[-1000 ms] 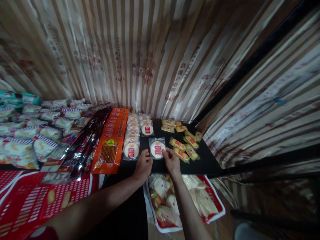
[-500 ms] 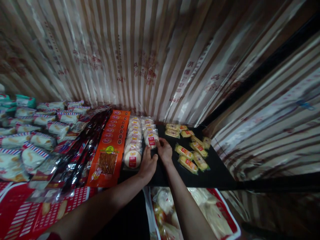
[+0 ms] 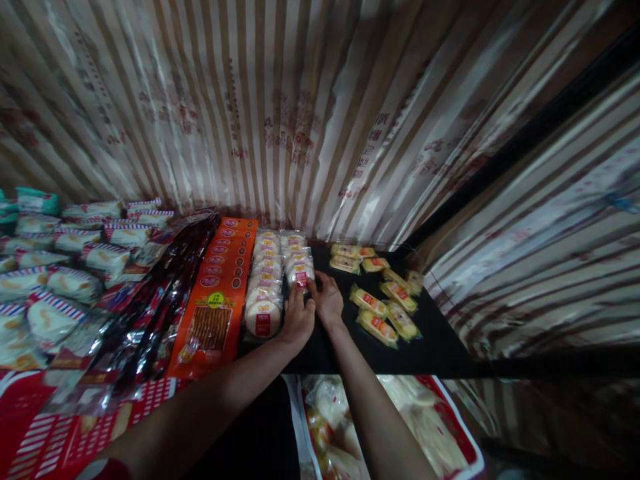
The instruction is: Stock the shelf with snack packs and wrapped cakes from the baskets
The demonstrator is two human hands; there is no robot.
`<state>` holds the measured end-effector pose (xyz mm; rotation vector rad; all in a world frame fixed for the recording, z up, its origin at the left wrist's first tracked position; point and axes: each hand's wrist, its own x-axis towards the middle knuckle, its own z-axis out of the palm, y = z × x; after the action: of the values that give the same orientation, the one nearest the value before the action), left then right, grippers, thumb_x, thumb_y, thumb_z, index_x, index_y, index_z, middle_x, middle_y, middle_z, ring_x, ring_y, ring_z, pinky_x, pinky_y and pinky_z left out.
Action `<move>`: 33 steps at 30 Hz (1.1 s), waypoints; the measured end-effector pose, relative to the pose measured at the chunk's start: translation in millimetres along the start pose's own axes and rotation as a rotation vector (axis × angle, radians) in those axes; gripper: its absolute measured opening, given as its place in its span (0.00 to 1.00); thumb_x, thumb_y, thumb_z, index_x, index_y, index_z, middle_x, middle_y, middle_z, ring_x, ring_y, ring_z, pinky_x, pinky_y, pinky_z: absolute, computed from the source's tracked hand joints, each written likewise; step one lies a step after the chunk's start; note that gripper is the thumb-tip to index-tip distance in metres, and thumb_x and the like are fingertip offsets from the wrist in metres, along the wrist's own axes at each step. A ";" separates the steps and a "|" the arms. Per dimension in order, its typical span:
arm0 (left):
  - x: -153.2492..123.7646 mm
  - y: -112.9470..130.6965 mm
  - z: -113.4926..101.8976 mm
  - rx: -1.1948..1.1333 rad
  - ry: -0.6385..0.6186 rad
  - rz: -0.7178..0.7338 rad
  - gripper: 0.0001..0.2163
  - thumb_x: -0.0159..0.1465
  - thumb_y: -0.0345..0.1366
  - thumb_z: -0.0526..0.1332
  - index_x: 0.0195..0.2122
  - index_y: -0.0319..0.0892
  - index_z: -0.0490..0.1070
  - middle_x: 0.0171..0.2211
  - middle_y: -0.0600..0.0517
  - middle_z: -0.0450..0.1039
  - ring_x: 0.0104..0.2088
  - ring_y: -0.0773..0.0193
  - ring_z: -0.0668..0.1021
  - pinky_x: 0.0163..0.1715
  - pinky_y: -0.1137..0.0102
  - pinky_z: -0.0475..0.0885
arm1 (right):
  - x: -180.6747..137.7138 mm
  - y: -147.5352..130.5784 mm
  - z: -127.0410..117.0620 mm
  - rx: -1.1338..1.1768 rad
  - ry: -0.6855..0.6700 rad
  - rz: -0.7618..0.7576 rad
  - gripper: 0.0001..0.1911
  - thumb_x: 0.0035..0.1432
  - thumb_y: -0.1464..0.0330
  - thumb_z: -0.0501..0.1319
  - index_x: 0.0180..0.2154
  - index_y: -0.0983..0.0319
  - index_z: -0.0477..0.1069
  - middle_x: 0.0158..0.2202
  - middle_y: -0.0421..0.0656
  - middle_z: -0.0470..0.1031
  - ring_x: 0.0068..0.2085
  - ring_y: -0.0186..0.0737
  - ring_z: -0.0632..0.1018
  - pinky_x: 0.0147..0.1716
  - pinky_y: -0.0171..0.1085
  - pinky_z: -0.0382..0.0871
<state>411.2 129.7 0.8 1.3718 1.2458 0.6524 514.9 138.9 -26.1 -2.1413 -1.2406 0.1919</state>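
At the near end of the right-hand row of round white cakes, a clear-wrapped cake [image 3: 301, 275] with a red label lies overlapping the ones behind it. My left hand [image 3: 299, 320] touches its near edge with stretched fingers, thumb held apart. Bent fingers and thumb of my right hand [image 3: 327, 301] close on the near right corner of the same wrapper. Just left is a second overlapping row of wrapped round cakes [image 3: 263, 317]. Both rows rest on a black shelf [image 3: 420, 357].
Several small yellow wrapped cakes [image 3: 377, 327] lie to the right. Leftward are an orange snack packet [image 3: 210, 320], dark shiny packets [image 3: 150, 327] and white bags [image 3: 75, 283]. Below sit a red basket [image 3: 50, 433] and a white-rimmed bin [image 3: 470, 460]. A striped plastic sheet [image 3: 320, 120] hangs behind.
Both hands stay at the front cake of the right row. The left fingers have shifted up onto its near edge, and the right fingers have moved slightly left over its corner.
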 end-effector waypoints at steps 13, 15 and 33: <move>-12.9 -8.5 8.8 -0.009 0.079 0.124 0.22 0.60 0.33 0.50 0.56 0.38 0.61 0.62 0.45 0.54 0.63 0.60 0.54 0.62 0.65 0.44 | 41.0 10.9 20.6 0.653 -0.010 0.126 0.34 0.58 0.48 0.42 0.56 0.62 0.62 0.58 0.46 0.64 0.57 0.42 0.66 0.56 0.43 0.57; -9.1 -8.2 9.4 -0.050 0.078 0.095 0.22 0.60 0.34 0.50 0.57 0.38 0.61 0.62 0.45 0.53 0.63 0.60 0.54 0.62 0.65 0.43 | 52.5 12.8 26.1 0.761 -0.057 0.120 0.36 0.58 0.46 0.41 0.57 0.62 0.60 0.59 0.45 0.63 0.58 0.41 0.65 0.56 0.43 0.58; 11.3 -2.1 4.3 -0.100 0.078 0.002 0.24 0.60 0.34 0.50 0.59 0.37 0.57 0.63 0.46 0.51 0.63 0.59 0.53 0.62 0.65 0.44 | 46.8 -20.8 28.4 0.690 -0.137 0.119 0.36 0.58 0.46 0.41 0.58 0.62 0.58 0.53 0.46 0.70 0.53 0.42 0.71 0.52 0.42 0.65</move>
<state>417.8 138.1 -5.2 1.2754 1.2562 0.7663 513.0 197.4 -27.1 -1.6100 -0.9317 0.7170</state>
